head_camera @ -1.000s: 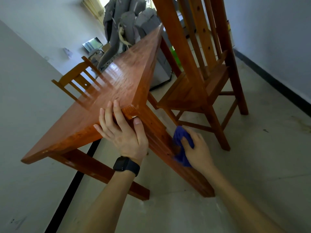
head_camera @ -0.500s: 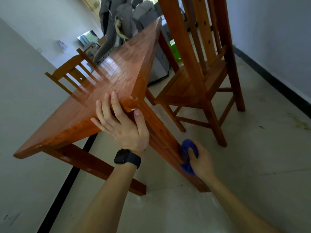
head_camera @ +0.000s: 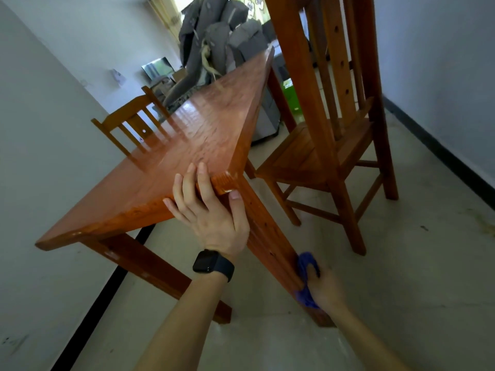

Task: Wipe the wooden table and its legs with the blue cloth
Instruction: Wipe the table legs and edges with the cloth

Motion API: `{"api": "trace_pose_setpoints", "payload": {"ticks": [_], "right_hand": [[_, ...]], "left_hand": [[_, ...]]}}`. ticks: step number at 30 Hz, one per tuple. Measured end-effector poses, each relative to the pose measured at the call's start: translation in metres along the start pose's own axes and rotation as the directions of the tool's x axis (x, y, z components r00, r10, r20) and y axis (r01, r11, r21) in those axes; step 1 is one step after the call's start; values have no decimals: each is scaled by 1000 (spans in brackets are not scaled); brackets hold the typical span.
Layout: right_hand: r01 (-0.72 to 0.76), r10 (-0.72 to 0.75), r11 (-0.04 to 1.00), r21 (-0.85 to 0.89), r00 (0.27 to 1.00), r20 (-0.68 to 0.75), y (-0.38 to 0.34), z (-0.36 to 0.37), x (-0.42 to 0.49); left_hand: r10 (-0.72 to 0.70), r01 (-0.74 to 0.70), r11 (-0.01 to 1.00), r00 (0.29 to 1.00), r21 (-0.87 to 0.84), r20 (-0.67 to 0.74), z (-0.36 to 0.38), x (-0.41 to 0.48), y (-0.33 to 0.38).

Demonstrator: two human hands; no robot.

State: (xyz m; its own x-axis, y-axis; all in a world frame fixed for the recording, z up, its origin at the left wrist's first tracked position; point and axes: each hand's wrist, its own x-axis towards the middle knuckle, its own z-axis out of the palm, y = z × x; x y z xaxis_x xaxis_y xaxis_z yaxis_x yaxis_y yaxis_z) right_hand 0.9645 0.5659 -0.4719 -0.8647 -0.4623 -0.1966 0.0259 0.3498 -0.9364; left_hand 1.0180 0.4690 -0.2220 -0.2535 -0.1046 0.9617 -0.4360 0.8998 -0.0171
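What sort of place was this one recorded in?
Probably a home dining area: a long wooden table with matching wooden chairs either side, and grey cushions piled at the far end.

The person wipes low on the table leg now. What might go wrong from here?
1. The right hand presses the crumpled blue cloth on the reddish wooden table leg, near its foot; lower down, the cloth may drag over the pale floor and collect dirt.
2. The reddish wooden chair stands close beside that leg; the arm may knock it.
3. The left hand braces on the table corner; hard leaning might shift the table.
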Motion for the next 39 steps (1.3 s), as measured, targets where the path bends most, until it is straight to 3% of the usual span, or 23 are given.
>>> {"api": "trace_pose_setpoints", "payload": {"ticks": [2, 5, 7, 8, 10, 12, 13, 15, 17, 19, 21, 23, 25, 26, 28, 29, 31, 32, 34, 36, 39], "right_hand": [[213, -192, 959, 188, 974, -124, -48, -9, -9], [449, -397, 862, 233, 886, -239, -89, 1, -28], [388, -330, 900, 201, 905, -270, -71, 19, -34], [290, -247, 943, 161, 938, -242, -48, 25, -33], [64, -63, 998, 9, 994, -87, 9, 30, -27], [-86, 100, 987, -133, 990, 102, 43, 21, -22], [-127, 139, 984, -129, 986, 93, 48, 17, -18], [-78, 78, 997, -3, 995, -55, 35, 7, -12], [101, -69, 982, 159, 979, -192, -2, -4, -14], [303, -257, 934, 188, 938, -234, -40, -7, -20], [402, -367, 903, 150, 905, -217, -51, 7, -28], [351, -317, 927, 128, 920, -228, -27, 27, -29], [116, -105, 991, 65, 983, -147, 23, 41, -23], [-26, 24, 999, -33, 998, -53, 55, 45, -20], [-171, 195, 965, -198, 975, 111, 107, 46, -25], [-204, 233, 957, -206, 964, 131, 123, 45, -28], [-232, 234, 971, -63, 972, 33, 132, 44, -26], [-202, 206, 977, 66, 977, -57, 128, 44, -22], [-8, 68, 961, 277, 975, -210, 103, 49, -11], [214, -122, 929, 301, 947, -297, 76, 62, -4], [320, -203, 917, 237, 887, -415, 82, 87, 2]], "left_hand": [[-1, 1, 1000, 1000, 3, -4, 0, -1, -2], [13, -13, 1000, 1000, 16, 4, 1, -2, -4], [2, -2, 1000, 1000, 17, 7, 1, -2, -4], [-4, 4, 1000, 1000, 16, 7, 2, -2, -3], [-29, 29, 1000, 1000, 11, 0, 4, -1, 0], [-55, 55, 998, 998, -15, -12, 5, 0, 4], [-60, 60, 998, 998, -28, -18, 6, 0, 5], [-68, 66, 996, 997, -57, -31, 6, 1, 9], [-74, 69, 993, 996, -97, -44, 5, 0, 12], [-63, 54, 990, 996, -128, -65, 5, -1, 10], [-61, 50, 989, 995, -141, -75, 7, -6, 3], [-61, 55, 984, 998, -171, -30, 10, -25, -4], [-64, 88, 970, 992, -226, 108, 14, -67, -9], [-82, 132, 961, 975, -244, 205, 14, -95, -12], [-163, 287, 918, 902, -272, 401, 13, -150, -16], [-221, 396, 871, 844, -290, 488, 11, -172, -17], [-332, 617, 724, 703, -308, 629, 14, -202, -16], [-357, 690, 654, 644, -311, 677, 17, -212, -15], [-352, 792, 511, 547, -333, 760, 24, -228, -16], [-302, 824, 450, 503, -344, 810, 33, -245, -21], [-268, 836, 432, 477, -338, 837, 42, -264, -30]]}}
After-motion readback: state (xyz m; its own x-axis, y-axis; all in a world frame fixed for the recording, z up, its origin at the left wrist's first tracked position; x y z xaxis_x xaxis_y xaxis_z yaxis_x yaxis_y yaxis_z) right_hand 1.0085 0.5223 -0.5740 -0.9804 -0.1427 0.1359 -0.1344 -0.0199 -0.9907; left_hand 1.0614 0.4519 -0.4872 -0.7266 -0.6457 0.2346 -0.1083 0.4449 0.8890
